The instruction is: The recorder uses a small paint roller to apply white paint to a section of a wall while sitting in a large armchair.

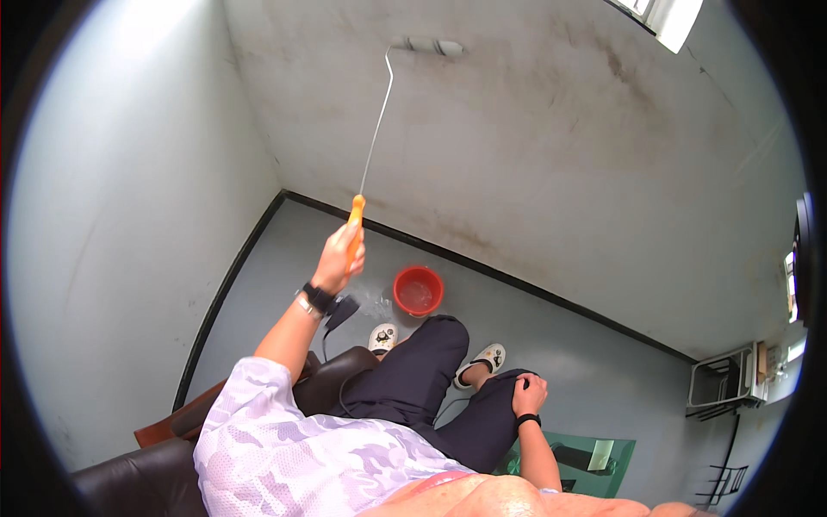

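My left hand is wrapped round the orange handle of a paint roller. The roller's long, thin metal rod reaches up to a striped, pale sleeve against the grey wall, which has brownish smudges. A dark watch and a bracelet circle my left wrist. My right hand rests on my right knee with its fingers laid over the dark trousers; it holds nothing. Below the roller, a red bucket stands on the floor, and what it holds is unclear.
I sit on a dark brown leather sofa. A dark cable hangs near my left forearm. Folded chairs lean at the far right, and a green table stands by my right arm. Black skirting edges the grey floor.
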A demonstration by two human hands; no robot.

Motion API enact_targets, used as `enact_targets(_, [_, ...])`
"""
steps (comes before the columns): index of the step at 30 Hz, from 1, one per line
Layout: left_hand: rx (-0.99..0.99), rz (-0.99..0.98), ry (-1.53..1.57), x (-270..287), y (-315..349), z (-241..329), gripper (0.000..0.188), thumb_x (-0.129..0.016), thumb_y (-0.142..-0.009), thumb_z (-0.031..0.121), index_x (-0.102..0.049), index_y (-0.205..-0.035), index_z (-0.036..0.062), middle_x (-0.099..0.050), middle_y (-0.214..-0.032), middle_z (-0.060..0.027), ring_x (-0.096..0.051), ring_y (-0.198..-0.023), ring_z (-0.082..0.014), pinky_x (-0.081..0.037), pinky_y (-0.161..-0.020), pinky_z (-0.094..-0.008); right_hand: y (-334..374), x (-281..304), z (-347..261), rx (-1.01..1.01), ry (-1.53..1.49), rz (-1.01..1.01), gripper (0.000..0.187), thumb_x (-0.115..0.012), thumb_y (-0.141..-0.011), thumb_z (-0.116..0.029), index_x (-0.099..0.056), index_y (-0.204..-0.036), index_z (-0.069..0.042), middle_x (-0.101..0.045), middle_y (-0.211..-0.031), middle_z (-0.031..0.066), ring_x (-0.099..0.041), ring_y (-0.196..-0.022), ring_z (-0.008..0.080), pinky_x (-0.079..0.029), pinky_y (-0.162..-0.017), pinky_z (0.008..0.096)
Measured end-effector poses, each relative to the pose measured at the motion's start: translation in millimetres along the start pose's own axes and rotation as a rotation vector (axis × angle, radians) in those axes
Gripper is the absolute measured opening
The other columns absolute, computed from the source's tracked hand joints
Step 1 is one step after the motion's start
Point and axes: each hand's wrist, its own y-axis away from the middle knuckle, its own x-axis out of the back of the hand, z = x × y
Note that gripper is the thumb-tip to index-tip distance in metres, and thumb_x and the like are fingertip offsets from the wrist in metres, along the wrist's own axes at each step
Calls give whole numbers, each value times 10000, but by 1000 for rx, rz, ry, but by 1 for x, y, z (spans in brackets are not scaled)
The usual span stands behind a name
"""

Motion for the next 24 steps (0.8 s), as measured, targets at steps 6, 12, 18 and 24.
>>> enact_targets(6, [-96, -66, 74, -24, -55, 19, 339, -447, -921, 428, -430, -817, 106, -389, -524, 14, -327, -375, -70, -265, -360, -213, 1, 4, 1, -7, 14, -5, 99, -542, -759, -192, -622, -753, -135, -619, -887, 44, -510, -977, 260, -391, -849, 398])
enact_targets(12, [-30, 36, -18, -17, -45, -59, 359, -448, -914, 446, -436, -799, 106, -406, -518, 9, -347, -350, -80, -278, -333, -216, -2, -2, 2, -15, 41, -7, 96, -551, -750, -197, -631, -763, -145, -620, -894, 46, -522, -965, 264, -401, -830, 411])
enact_targets(18, [-21, 87, 137, -48, -34, -64, 335, -446, -921, 425, -444, -813, 108, -370, -500, 17, -328, -350, -75, -251, -329, -202, 0, -1, 5, -46, 41, -32, 98, -548, -757, -195, -629, -761, -141, -618, -892, 49, -509, -985, 263, -390, -836, 406])
enact_targets(24, [-222, -18, 260, -57, -98, 36, 351, -417, -927, 447, -426, -839, 108, -380, -545, 16, -327, -399, -70, -257, -370, -218, -3, 0, 4, 5, -13, 3, 98, -540, -761, -185, -618, -753, -127, -615, -875, 48, -509, -971, 264, -385, -842, 398])
